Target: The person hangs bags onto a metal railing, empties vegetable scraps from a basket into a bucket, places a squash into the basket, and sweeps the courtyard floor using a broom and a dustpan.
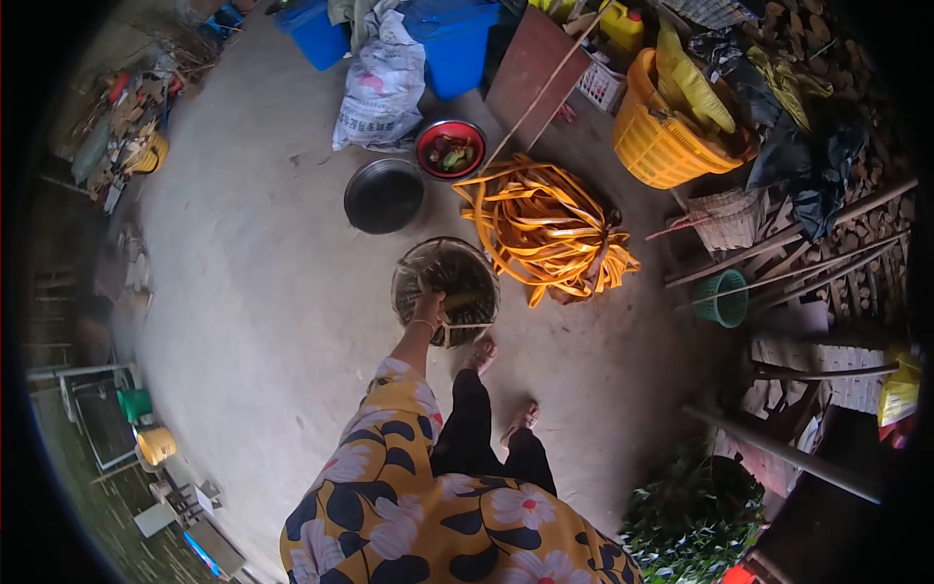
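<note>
My left hand [430, 308] reaches down to the dark round woven basket [404, 277] on the concrete floor, its fingers curled at the basket's left side, over or around what may be its handle. Inside the basket lies something dark that I cannot make out. My right hand does not show. Just beyond the basket stand a dark round basin [384, 197] and a red bowl [451, 149] with some vegetables or scraps in it. A large heap of orange-yellow straps [545, 224] lies to the right of the basket.
A white sack [381, 92] and a blue tub [452, 49] stand at the far side. A yellow plastic basket [662, 146], a green basket [721, 298] and poles lie to the right, with leafy branches [691, 516] nearer me. My bare feet are close to the woven basket.
</note>
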Available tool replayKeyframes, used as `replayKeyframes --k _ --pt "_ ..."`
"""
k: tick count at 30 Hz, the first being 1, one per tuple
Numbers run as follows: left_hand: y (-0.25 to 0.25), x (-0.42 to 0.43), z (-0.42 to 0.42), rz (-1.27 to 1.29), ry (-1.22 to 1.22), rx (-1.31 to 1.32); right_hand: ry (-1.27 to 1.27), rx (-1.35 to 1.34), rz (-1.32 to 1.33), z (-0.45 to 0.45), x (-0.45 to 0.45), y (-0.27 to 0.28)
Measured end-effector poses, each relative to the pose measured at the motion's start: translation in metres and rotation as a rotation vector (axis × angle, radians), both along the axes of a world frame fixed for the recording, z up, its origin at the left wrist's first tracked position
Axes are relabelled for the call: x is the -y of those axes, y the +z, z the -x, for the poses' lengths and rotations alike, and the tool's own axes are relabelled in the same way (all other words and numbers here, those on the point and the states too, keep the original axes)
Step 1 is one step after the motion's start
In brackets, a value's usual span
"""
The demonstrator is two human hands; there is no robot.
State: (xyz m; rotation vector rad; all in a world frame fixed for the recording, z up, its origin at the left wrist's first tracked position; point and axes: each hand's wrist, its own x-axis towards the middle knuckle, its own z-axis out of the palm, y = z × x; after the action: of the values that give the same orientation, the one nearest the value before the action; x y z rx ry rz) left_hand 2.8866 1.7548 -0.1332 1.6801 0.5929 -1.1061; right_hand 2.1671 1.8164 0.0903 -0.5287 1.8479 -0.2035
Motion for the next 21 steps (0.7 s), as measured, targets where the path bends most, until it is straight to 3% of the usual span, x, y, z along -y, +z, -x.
replayKeyframes --k 5,8,10,16,18,21 --pt "-0.012 0.021 -0.022 -0.038 -0.060 -0.021 0.052 0.008 -0.057 -0.014 -0.055 -0.006" --pt "0.010 0.037 -0.021 0.128 -0.141 -0.012 0.052 0.031 -0.088 -0.017 -0.107 -0.022" --pt "0.031 0.058 -0.014 0.213 -0.410 0.040 0.009 0.050 -0.085 -0.030 -0.132 -0.038" --pt "0.178 0.126 0.098 0.617 -0.849 0.053 -0.341 0.111 0.038 -0.104 -0.177 -0.013" --pt "0.258 0.138 0.164 0.829 -1.075 0.013 -0.473 0.201 0.125 -0.118 -0.209 -0.004" --pt "0.348 0.126 0.261 1.266 -1.525 -0.081 -0.657 0.087 0.067 -0.141 -0.266 0.003"
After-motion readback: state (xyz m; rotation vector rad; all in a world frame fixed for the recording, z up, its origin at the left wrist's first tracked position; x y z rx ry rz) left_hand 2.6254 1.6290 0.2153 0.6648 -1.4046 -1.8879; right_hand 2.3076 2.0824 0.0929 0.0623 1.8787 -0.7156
